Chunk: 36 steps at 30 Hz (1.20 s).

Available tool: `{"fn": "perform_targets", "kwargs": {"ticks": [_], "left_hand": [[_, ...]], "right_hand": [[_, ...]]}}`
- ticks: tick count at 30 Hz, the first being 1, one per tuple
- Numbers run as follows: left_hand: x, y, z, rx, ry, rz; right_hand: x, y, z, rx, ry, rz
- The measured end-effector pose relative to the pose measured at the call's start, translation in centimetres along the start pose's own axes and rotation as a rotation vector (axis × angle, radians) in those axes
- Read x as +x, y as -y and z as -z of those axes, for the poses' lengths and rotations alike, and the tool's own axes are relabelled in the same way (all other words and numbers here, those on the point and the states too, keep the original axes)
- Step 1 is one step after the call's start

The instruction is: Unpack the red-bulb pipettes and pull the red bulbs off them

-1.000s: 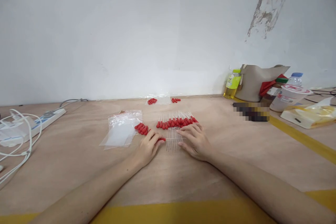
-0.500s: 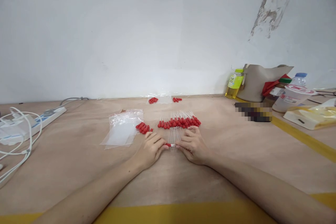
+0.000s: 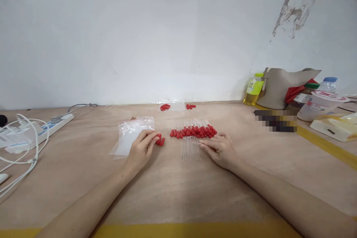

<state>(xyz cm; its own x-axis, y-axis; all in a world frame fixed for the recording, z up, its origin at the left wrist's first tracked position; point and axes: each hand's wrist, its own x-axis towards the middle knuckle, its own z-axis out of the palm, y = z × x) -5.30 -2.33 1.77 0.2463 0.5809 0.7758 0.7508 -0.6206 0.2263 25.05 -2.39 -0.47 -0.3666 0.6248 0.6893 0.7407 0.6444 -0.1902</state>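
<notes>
so the left hand (image 3: 142, 148) is at the little pile of loose red bulbs (image 3: 162, 142) on the counter (image 3: 170, 193), right beside the plastic bags (image 3: 129, 137), fingers bunched close, can't tell if one's pinched. Right hand (image 3: 221, 151) has its fingertips narrow at the right edge of the bare clear tubes (image 3: 189, 152), can't tell if it's gripping any. Red-bulbed tubes (image 3: 193, 131) lie in a row just behind those

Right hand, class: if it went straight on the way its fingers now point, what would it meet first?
The right hand would most likely meet the clear tubes first, lying just ahead of it; whether it touches the nearest one is unclear.
</notes>
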Motion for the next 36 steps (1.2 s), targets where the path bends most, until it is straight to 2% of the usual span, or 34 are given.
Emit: {"fn": "perform_targets", "kwargs": {"ticks": [3, 7, 10, 14, 17, 21, 26, 29, 31, 33, 36], "left_hand": [[1.0, 1.4, 0.2, 0.079, -0.071, 0.199], [1.7, 4.3, -0.3, 0.017, -0.02, 0.44], [1.8, 5.6, -1.0, -0.074, 0.027, 0.52], [1.8, 5.6, -1.5, -0.037, 0.126, 0.546], [1.9, 5.3, -1.4, 0.003, 0.195, 0.54], [1.9, 5.2, -1.2, 0.001, 0.188, 0.531], [1.8, 5.3, -1.0, 0.075, 0.108, 0.494], [1.9, 4.5, -0.6, 0.2, -0.005, 0.369], [2.1, 3.3, -0.5, 0.244, -0.035, 0.272], [2.4, 1.8, -0.6, 0.214, 0.036, 0.181], [3.2, -0.6, -1.5, 0.149, 0.238, 0.07]], "right_hand": [[0.0, 0.0, -0.5, -0.004, -0.027, -0.067], [0.0, 0.1, -0.6, -0.023, -0.011, -0.097], [0.1, 0.2, -0.5, -0.053, -0.006, -0.074], [0.1, 0.2, -0.5, -0.092, -0.009, -0.072], [0.2, 0.2, -0.7, -0.115, -0.007, -0.074], [0.2, 0.3, -1.1, -0.142, -0.003, -0.065], [0.3, 0.8, -1.3, -0.139, 0.039, -0.04], [0.3, 1.2, -1.1, -0.149, 0.079, -0.011], [0.4, 1.3, -0.9, -0.151, 0.112, 0.009], [0.4, 1.4, -0.7, -0.14, 0.145, 0.027], [0.5, 1.4, -0.4, -0.12, 0.184, 0.046]]}}
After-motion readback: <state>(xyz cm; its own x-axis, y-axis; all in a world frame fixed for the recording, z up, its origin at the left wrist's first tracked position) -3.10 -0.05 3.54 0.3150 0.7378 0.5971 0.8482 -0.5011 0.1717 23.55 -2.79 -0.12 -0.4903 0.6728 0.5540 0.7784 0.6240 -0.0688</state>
